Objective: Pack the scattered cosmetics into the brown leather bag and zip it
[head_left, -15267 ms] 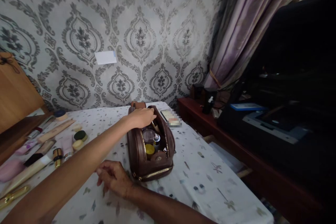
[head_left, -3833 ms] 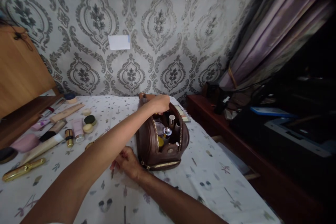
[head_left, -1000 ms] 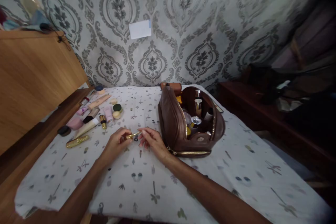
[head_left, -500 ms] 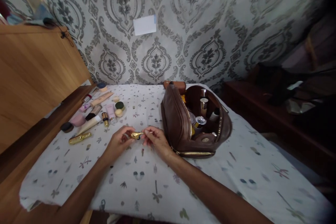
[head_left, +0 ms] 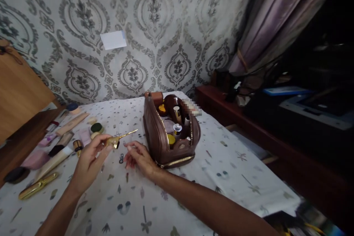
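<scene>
Patterned cloth (head_left: pixel 155 201) bears open brown bag (head_left: pixel 152 132)

Beside the bag, the right hand (head_left: pixel 141 160) holds nothing visible, fingers loosely parted. The left hand (head_left: pixel 89 158) pinches a gold piece (head_left: pixel 112 142) at its fingertips. The piece's long axis slants, its thin stem (head_left: pixel 128 134) pointing rightward and slightly up the view, toward the bag. Half a second ago right-hand fingers met that stem; now they are apart.
</scene>
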Tool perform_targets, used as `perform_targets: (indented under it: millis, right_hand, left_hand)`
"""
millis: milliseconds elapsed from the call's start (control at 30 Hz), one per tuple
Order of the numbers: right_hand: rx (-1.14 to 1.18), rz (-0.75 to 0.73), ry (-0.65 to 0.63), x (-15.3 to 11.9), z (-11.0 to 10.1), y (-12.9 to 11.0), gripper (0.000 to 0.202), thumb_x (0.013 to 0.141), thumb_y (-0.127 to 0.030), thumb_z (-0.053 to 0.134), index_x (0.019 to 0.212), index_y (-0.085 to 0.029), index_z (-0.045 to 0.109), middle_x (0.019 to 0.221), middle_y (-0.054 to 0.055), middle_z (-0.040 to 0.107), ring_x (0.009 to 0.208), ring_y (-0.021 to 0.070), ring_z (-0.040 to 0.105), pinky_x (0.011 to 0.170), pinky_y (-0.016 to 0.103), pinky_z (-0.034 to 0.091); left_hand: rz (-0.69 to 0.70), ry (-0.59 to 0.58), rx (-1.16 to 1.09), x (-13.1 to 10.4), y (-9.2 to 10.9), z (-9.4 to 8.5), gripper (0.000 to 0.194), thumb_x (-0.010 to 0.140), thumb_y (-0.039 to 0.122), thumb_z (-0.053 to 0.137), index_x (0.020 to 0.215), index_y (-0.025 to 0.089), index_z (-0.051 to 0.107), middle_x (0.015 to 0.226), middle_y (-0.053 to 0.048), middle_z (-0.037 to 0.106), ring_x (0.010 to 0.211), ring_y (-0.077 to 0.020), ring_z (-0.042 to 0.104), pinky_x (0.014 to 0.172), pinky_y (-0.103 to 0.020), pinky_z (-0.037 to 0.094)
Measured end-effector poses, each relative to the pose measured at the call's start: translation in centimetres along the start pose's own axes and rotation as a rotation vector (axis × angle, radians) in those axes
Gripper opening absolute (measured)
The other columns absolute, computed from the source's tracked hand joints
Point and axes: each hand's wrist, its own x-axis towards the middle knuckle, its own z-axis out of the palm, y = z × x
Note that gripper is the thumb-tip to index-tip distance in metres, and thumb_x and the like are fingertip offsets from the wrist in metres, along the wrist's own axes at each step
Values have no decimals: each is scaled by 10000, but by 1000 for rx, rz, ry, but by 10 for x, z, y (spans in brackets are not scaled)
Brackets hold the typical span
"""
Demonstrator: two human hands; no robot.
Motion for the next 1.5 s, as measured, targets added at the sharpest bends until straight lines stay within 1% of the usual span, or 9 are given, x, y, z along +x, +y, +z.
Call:
perform_targets:
  millis: [133,233,333,433,600,867,1167,1300,1500]
  right_hand:
    - [1,-9,-21,0,-1,0,594,734,-734,640,963,-201,514,657,-47,636,465,96,576,434,204,348]
    - [-18,-13,-34,1,-2,1,554,750,-714,638,929,-202,526,640,-37,630,451,101,559,428,211,341]
    - [-35,-19,-36,0,-2,0,516,776,-692,617,912,-200,544,600,-39,608,444,96,532,437,210,335]
    - [-57,-5,-51,-2,-1,-1,505,789,-685,600,896,-195,544,594,-41,599,446,86,513,454,208,344]
    - [-104,15,-78,-2,-2,-2,495,821,-678,583,854,-188,517,588,-44,586,426,81,502,424,196,342]
    - [-103,77,-71,2,-1,-2,371,888,-534,593,817,-178,516,634,-41,592,424,69,525,396,176,336]
    - [-166,96,-56,-7,3,-17,201,958,-237,481,773,-172,524,582,-42,546,431,67,469,456,174,363]
    - [-205,109,-47,-10,5,-22,214,938,-193,468,733,-169,526,581,-34,541,456,74,478,472,174,368]
    - [-273,116,-49,-10,4,-21,250,932,-217,468,697,-163,537,580,-27,535,479,75,473,474,166,367]
  left_hand:
    - [304,-8,166,25,64,7,215,918,427,531,1007,243,595,887,-11,642,802,-191,588,738,-297,470]
    - [534,-80,293,44,106,22,189,949,394,495,957,227,580,892,-33,637,846,-206,572,764,-319,459]
    - [669,-249,454,61,134,41,151,966,317,505,880,204,556,854,-38,623,850,-217,541,732,-325,429]
    - [698,-374,593,75,150,60,156,950,282,567,827,189,549,835,-40,618,859,-226,536,733,-328,423]
    - [680,-473,737,89,163,82,151,951,289,578,884,155,600,866,-65,662,925,-250,590,791,-345,462]
    - [633,-495,828,96,175,101,225,965,331,550,909,135,647,901,-112,707,958,-274,659,767,-343,501]
    - [601,-529,860,97,170,130,286,960,385,546,900,144,689,954,-130,740,964,-316,704,723,-360,519]
    - [602,-522,826,97,164,136,249,957,354,543,917,154,685,1032,-117,723,968,-324,705,716,-377,530]
    - [568,-571,767,100,158,142,223,964,329,525,941,160,668,940,-130,733,923,-317,720,729,-374,530]
